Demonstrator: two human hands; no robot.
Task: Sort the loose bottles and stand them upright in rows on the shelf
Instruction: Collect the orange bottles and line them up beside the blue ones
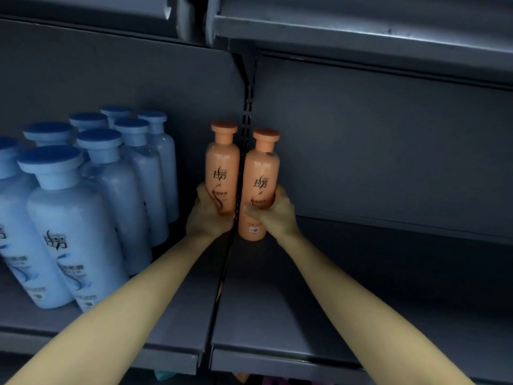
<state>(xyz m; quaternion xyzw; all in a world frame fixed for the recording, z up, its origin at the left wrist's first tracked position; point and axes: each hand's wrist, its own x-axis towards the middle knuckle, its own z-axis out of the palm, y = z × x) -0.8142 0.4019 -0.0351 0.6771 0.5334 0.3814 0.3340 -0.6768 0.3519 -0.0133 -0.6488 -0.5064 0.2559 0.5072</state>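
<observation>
My left hand and right hand each grip an orange bottle upright near the shelf's back; next I set them down side by side

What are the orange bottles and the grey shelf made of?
The orange bottles are probably plastic: smooth and a bit shiny, with soft light streaks down their sides. The grey shelf looks like painted metal, with a thin folded front edge and a slotted upright behind.

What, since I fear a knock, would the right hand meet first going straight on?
Probably the shelf's back panel: the right hand, gripping the right orange bottle, points into the bay with nothing visible between. Depth is hard to judge.
</observation>
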